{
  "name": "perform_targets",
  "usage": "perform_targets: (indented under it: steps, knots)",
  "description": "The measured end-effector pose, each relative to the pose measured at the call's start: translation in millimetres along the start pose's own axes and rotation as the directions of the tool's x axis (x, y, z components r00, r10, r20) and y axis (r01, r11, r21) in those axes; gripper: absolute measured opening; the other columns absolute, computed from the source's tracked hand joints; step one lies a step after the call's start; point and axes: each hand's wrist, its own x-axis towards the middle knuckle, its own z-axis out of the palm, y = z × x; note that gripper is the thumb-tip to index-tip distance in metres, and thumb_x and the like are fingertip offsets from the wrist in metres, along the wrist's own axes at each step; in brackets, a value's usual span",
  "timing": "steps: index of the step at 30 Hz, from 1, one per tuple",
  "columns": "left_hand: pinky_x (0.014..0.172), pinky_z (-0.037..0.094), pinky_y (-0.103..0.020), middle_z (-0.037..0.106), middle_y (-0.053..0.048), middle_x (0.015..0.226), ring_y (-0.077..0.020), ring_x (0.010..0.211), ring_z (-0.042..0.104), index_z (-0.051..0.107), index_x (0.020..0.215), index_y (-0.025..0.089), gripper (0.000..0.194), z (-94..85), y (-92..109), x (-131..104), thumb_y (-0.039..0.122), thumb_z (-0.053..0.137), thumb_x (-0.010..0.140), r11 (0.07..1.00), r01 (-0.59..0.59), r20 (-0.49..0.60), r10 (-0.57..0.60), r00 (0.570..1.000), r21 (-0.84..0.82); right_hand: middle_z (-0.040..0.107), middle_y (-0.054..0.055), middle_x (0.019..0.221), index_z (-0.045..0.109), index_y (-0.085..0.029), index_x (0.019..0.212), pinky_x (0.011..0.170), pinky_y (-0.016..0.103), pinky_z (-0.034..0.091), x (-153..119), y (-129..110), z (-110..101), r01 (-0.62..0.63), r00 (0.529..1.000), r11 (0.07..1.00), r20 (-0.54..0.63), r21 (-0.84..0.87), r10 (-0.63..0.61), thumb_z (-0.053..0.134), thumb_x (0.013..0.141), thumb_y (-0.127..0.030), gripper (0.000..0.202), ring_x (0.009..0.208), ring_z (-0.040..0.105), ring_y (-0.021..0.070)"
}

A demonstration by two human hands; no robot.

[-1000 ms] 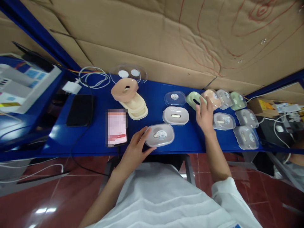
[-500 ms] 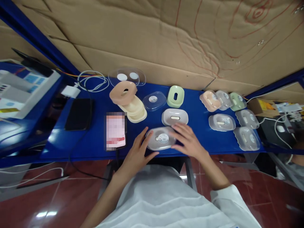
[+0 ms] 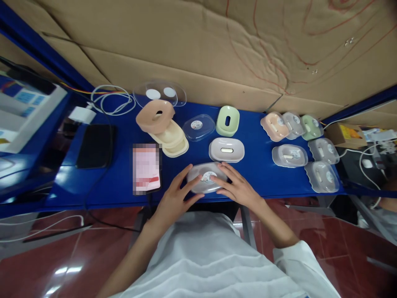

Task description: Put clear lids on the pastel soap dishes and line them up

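Observation:
A grey soap box [image 3: 207,189] with a clear lid and a round sticker lies near the front edge of the blue table. My left hand [image 3: 174,195] holds its left end, thumb at the near rim and fingers over the lid and far rim. From the right, my right hand [image 3: 240,189] grips the other end, its fingers reaching across the lid beside the sticker. Just behind stands a lidless grey soap dish [image 3: 227,150] with a pale bar in its middle slot. A green slotted tray [image 3: 228,121] and a loose clear lid [image 3: 198,126] lie farther back.
Left of the hands are a phone [image 3: 146,169], stacked cream bases [image 3: 175,142] and a peach tray [image 3: 156,116]. A black tablet-like slab [image 3: 96,147] lies farther left. Several lidded soap boxes [image 3: 290,156] stand at right. A cardboard wall [image 3: 173,54] closes the back.
My right hand has come down and inward onto the lid of the grey soap box. My left hand stays at its left end. The whole view has shifted slightly.

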Motion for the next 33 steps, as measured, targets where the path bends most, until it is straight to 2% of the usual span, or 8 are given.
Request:
perform_targets:
  steps: [6, 11, 16, 21, 24, 27, 30, 33]
  knots:
    - [0.121, 0.052, -0.055, 0.030, -0.017, 0.178, -0.0358, 0.158, 0.047, 0.038, 0.165, 0.035, 0.071, 4.0, 4, -4, 0.038, 0.071, 0.103, 0.997, 0.052, 0.056, -0.049, 0.997, -0.054, 0.042, 0.014, 0.173, 0.050, -0.033, 0.164, 0.125, 0.051, 0.051, -10, -2, 1, 0.008, 0.998, 1.000, -0.068, -0.012, -0.008, 0.073, 0.103, -0.033, 0.065, 0.161, 0.041, 0.0335]
    - [0.122, 0.050, -0.061, 0.027, -0.017, 0.179, -0.0373, 0.158, 0.046, 0.028, 0.170, 0.036, 0.076, -7.5, 5, -9, 0.038, 0.067, 0.105, 0.986, 0.164, -0.007, -0.164, 0.986, -0.021, 0.050, 0.011, 0.168, 0.048, -0.039, 0.165, 0.114, 0.056, 0.061, -64, 1, -8, -0.177, 0.968, 0.980, -0.196, -0.089, 0.157, 0.076, 0.100, -0.037, 0.071, 0.148, 0.057, 0.0380]
    - [0.124, 0.047, -0.064, 0.037, -0.018, 0.174, -0.0396, 0.158, 0.044, 0.038, 0.167, 0.030, 0.065, -12.3, 1, -1, 0.033, 0.062, 0.107, 0.977, 0.164, -0.101, -0.151, 0.983, 0.134, 0.049, 0.015, 0.167, 0.047, -0.040, 0.165, 0.106, 0.065, 0.060, -108, 22, -23, -0.506, 0.844, 0.832, -0.332, -0.227, 0.422, 0.071, 0.101, -0.045, 0.069, 0.143, 0.060, 0.0442]
    - [0.122, 0.045, -0.065, 0.036, -0.021, 0.175, -0.0431, 0.159, 0.042, 0.043, 0.165, 0.023, 0.062, 1.9, 5, 22, 0.037, 0.060, 0.107, 0.954, 0.131, -0.069, -0.117, 0.991, 0.270, 0.033, 0.021, 0.176, 0.040, -0.027, 0.169, 0.117, 0.081, 0.038, -71, 57, -37, -0.664, 0.726, 0.692, -0.466, -0.284, 0.506, 0.055, 0.108, -0.046, 0.066, 0.163, 0.028, 0.0507]
    - [0.121, 0.040, -0.072, 0.039, -0.025, 0.173, -0.0476, 0.157, 0.043, 0.041, 0.166, 0.020, 0.065, 9.4, 6, 34, 0.041, 0.058, 0.107, 0.917, 0.196, -0.102, -0.171, 0.980, 0.348, 0.031, 0.019, 0.178, 0.036, -0.025, 0.171, 0.125, 0.077, 0.031, -21, 61, -37, -0.539, 0.820, 0.800, -0.383, -0.263, 0.426, 0.050, 0.111, -0.039, 0.063, 0.166, 0.023, 0.0445]
    - [0.120, 0.040, -0.072, 0.050, -0.026, 0.164, -0.0473, 0.150, 0.050, 0.042, 0.165, 0.017, 0.064, 10.3, 4, 41, 0.043, 0.055, 0.107, 0.902, 0.221, -0.112, -0.192, 0.975, 0.372, 0.052, 0.015, 0.166, 0.045, -0.028, 0.166, 0.128, 0.066, 0.032, 21, 48, -29, -0.285, 0.955, 0.934, -0.142, -0.216, 0.259, 0.052, 0.112, -0.036, 0.056, 0.156, 0.045, 0.0366]
    - [0.116, 0.048, -0.061, 0.062, -0.022, 0.151, -0.0413, 0.138, 0.059, 0.047, 0.161, 0.018, 0.059, 6.5, 4, 39, 0.042, 0.054, 0.108, 0.917, 0.182, -0.075, -0.166, 0.983, 0.356, 0.066, 0.016, 0.150, 0.058, -0.024, 0.157, 0.119, 0.058, 0.043, 39, 35, -19, -0.200, 0.980, 0.960, -0.034, -0.198, 0.198, 0.054, 0.112, -0.033, 0.046, 0.139, 0.061, 0.0340]
    - [0.112, 0.052, -0.054, 0.065, -0.018, 0.144, -0.0369, 0.132, 0.062, 0.050, 0.159, 0.020, 0.054, 2.3, 6, 30, 0.039, 0.053, 0.109, 0.938, 0.126, -0.024, -0.125, 0.992, 0.324, 0.067, 0.016, 0.148, 0.065, -0.022, 0.148, 0.112, 0.051, 0.048, 35, 33, -17, -0.198, 0.980, 0.962, -0.065, -0.186, 0.189, 0.055, 0.112, -0.034, 0.040, 0.138, 0.061, 0.0331]
